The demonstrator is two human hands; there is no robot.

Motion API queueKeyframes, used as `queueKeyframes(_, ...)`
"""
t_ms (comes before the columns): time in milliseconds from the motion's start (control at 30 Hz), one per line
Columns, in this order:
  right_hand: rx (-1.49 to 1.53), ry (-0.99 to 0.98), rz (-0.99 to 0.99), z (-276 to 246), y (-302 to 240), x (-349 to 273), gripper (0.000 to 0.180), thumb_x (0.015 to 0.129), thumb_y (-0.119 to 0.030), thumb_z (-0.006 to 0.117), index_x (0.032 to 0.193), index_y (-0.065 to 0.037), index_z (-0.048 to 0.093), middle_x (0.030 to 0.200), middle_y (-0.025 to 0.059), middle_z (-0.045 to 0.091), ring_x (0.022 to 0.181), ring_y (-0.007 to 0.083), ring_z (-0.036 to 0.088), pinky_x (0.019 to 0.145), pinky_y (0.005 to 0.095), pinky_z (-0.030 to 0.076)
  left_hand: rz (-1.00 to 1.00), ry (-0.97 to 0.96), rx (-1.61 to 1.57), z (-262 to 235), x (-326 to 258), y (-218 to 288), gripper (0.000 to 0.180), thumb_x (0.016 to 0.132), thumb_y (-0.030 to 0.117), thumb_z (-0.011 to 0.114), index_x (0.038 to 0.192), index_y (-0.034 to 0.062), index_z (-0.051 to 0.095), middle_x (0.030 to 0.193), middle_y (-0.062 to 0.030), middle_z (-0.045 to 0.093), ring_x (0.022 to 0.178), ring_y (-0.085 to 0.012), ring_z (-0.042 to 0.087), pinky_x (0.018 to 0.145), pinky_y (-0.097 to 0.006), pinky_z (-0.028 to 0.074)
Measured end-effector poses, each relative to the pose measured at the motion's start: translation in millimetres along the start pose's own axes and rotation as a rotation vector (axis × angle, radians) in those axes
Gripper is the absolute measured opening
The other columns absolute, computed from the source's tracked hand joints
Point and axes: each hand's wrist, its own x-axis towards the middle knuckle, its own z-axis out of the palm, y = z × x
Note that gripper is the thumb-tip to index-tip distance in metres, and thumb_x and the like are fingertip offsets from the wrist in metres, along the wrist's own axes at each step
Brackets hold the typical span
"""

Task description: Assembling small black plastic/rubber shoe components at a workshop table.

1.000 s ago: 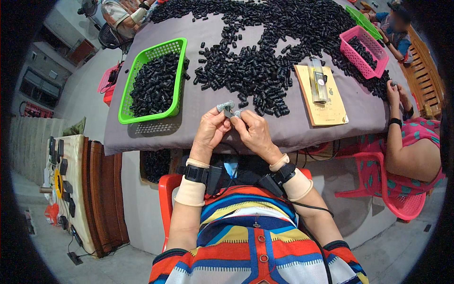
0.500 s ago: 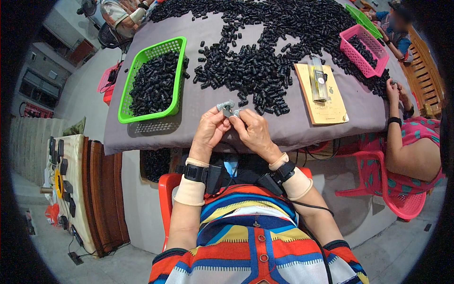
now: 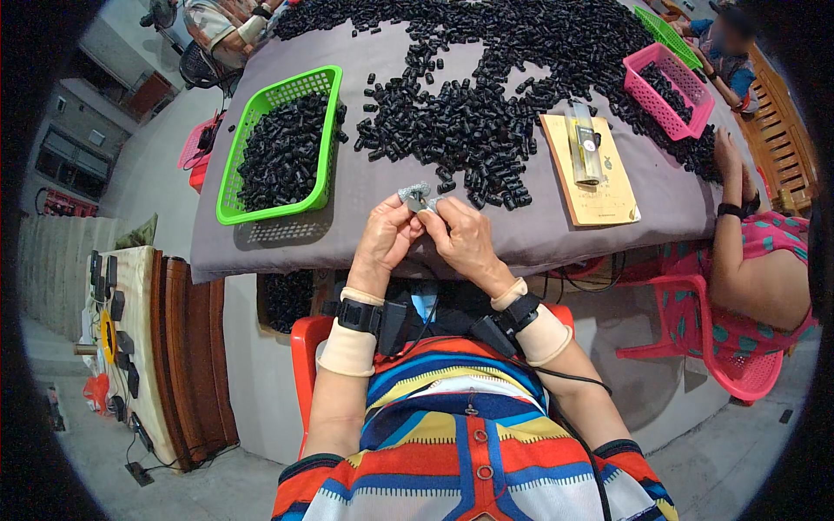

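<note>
My left hand (image 3: 385, 236) and my right hand (image 3: 470, 241) meet just over the near edge of the cloth-covered table. Both are closed, thumbs and fingers pinched around a small dark grey piece (image 3: 415, 205). Its exact kind is too small to make out. Silvery-grey wrapping covers some fingertips. Just beyond my fingers lies a loose heap of short black cylinders (image 3: 452, 126). To the left, a green plastic basket (image 3: 333, 143) holds many similar black cylinders.
A yellow-brown pad (image 3: 612, 204) with a clear plastic case (image 3: 585, 148) lies on the right. Beyond it stands a pink basket (image 3: 704, 113) of black pieces. A co-worker's arm (image 3: 730, 182) reaches in at right. Cables run from black devices (image 3: 358, 318) on my wrists.
My hands stay in nearly the same place, and the piece between my fingertips has turned slightly. The co-worker's hand at right has moved toward the black pieces near the pink basket.
</note>
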Motion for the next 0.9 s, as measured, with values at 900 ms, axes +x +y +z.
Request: queueKeyframes(900,-0.051,0.04,0.017,4.5,0.7,0.9,0.019,0.083,-0.021,0.059,0.074,-0.005,0.053,0.068,0.0116,0.054,0.058,0.0318,0.056,0.047,0.0398,0.041,-0.019,0.024,0.085,0.4,0.0,-0.1,0.015,0.087,0.002,0.049,0.099,-0.0004,0.058,0.08,-0.0042,0.06,0.06,-0.0082,0.052,0.054,-0.021,0.043)
